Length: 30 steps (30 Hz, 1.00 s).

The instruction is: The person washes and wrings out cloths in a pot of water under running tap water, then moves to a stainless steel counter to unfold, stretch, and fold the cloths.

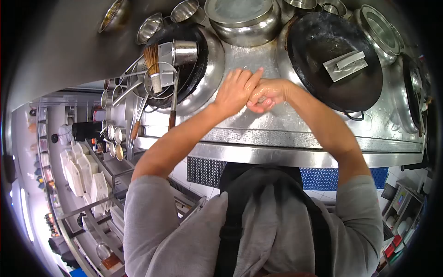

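Note:
My left hand (233,93) and my right hand (271,93) meet over the steel cooktop (251,60), between two woks. The left one has its fingers stretched out and lies against the right, which looks wet. My right fingers curl inward; a small greyish patch shows among them, and I cannot tell what it is. To the left, a wok (198,69) bears a bristle brush (152,64), a round wire strainer (160,85) and a metal pot (184,52). A flat metal plate with a handle (345,66) rests on the right-hand wok (318,44).
Behind my hands stands a large lidded steel pot (244,30). Small steel bowls (150,28) line the back. Wooden-handled tools (172,117) jut toward the counter's front edge (263,155). White plastic bins (87,168) and a metal rack (87,221) are at left.

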Each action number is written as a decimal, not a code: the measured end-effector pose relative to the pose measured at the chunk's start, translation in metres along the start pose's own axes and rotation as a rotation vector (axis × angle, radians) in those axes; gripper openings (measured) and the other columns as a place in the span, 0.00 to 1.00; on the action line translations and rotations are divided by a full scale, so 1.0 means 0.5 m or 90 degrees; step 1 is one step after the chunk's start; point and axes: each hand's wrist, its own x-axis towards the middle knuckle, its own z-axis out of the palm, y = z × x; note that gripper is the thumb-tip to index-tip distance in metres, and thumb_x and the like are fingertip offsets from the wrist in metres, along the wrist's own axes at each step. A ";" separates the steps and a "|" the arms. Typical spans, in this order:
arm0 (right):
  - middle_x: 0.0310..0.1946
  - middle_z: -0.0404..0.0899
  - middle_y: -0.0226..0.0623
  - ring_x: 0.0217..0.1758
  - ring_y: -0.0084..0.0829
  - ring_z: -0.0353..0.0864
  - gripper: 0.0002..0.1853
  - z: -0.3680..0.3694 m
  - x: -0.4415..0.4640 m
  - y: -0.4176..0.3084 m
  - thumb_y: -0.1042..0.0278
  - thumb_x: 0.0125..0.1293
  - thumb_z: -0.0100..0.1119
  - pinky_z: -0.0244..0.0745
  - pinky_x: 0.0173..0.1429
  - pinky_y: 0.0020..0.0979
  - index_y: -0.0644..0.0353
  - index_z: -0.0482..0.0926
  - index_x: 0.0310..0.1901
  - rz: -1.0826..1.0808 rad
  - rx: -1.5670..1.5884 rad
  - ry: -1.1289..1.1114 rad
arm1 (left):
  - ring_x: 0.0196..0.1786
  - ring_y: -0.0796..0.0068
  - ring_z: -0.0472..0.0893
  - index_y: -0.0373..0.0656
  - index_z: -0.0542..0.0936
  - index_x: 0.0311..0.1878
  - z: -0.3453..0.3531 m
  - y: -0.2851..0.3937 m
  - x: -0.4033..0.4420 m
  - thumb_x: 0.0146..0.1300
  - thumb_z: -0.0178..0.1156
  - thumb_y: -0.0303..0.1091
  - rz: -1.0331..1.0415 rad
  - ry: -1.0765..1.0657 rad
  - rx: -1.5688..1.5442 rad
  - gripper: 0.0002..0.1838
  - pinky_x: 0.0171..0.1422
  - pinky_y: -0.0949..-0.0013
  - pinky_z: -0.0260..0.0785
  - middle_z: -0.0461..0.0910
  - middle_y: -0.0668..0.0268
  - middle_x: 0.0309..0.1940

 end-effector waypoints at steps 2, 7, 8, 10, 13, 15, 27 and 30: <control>0.17 0.69 0.33 0.13 0.19 0.59 0.09 -0.012 0.021 0.000 0.71 0.65 0.58 0.52 0.16 0.26 0.62 0.77 0.27 0.053 -0.138 0.178 | 0.59 0.59 0.82 0.40 0.83 0.53 0.010 -0.001 0.036 0.57 0.63 0.35 -0.106 -0.189 0.077 0.20 0.61 0.61 0.74 0.83 0.55 0.55; 0.20 0.75 0.43 0.26 0.43 0.81 0.10 -0.057 0.091 0.095 0.72 0.62 0.58 0.78 0.31 0.42 0.62 0.79 0.46 -0.078 -0.797 0.635 | 0.34 0.62 0.83 0.39 0.85 0.42 0.067 -0.019 0.055 0.63 0.60 0.30 -0.316 -0.317 -0.006 0.08 0.39 0.60 0.76 0.85 0.55 0.33; 0.22 0.77 0.45 0.31 0.46 0.84 0.14 -0.065 0.092 0.104 0.73 0.62 0.58 0.81 0.36 0.43 0.61 0.79 0.50 -0.076 -0.908 0.669 | 0.30 0.63 0.82 0.39 0.85 0.40 0.077 -0.015 0.046 0.64 0.59 0.30 -0.344 -0.279 -0.041 0.07 0.35 0.60 0.75 0.84 0.56 0.29; 0.29 0.82 0.50 0.42 0.49 0.87 0.20 -0.027 0.075 0.092 0.75 0.61 0.59 0.83 0.47 0.44 0.60 0.77 0.57 0.017 -0.997 0.648 | 0.28 0.69 0.80 0.39 0.84 0.41 0.102 -0.024 0.034 0.64 0.60 0.29 -0.402 -0.380 -0.285 0.07 0.31 0.64 0.72 0.82 0.60 0.27; 0.41 0.85 0.50 0.46 0.47 0.87 0.23 0.024 0.057 0.114 0.75 0.62 0.58 0.83 0.49 0.43 0.60 0.77 0.60 -0.204 -0.928 0.703 | 0.26 0.76 0.75 0.38 0.82 0.44 0.145 -0.095 -0.016 0.64 0.62 0.28 -0.612 -0.561 -0.782 0.07 0.27 0.70 0.67 0.80 0.64 0.30; 0.43 0.84 0.50 0.45 0.45 0.87 0.22 0.042 0.041 0.139 0.75 0.63 0.59 0.82 0.47 0.42 0.60 0.76 0.60 -0.256 -0.860 0.714 | 0.28 0.76 0.75 0.39 0.79 0.51 0.148 -0.105 -0.015 0.64 0.62 0.27 -0.720 -0.472 -0.991 0.13 0.30 0.72 0.67 0.80 0.63 0.36; 0.21 0.71 0.27 0.14 0.16 0.59 0.08 0.024 0.042 0.136 0.68 0.64 0.60 0.53 0.17 0.22 0.58 0.77 0.28 -0.104 0.130 0.123 | 0.55 0.56 0.75 0.47 0.72 0.71 0.060 0.041 -0.075 0.60 0.61 0.36 -0.042 0.052 0.037 0.33 0.56 0.52 0.63 0.78 0.59 0.50; 0.16 0.70 0.31 0.13 0.22 0.64 0.07 -0.029 0.123 0.124 0.71 0.60 0.59 0.58 0.14 0.27 0.61 0.78 0.26 0.085 0.011 0.050 | 0.50 0.58 0.82 0.43 0.82 0.56 0.063 0.001 -0.070 0.61 0.61 0.35 -0.039 -0.115 0.116 0.20 0.53 0.51 0.68 0.84 0.58 0.42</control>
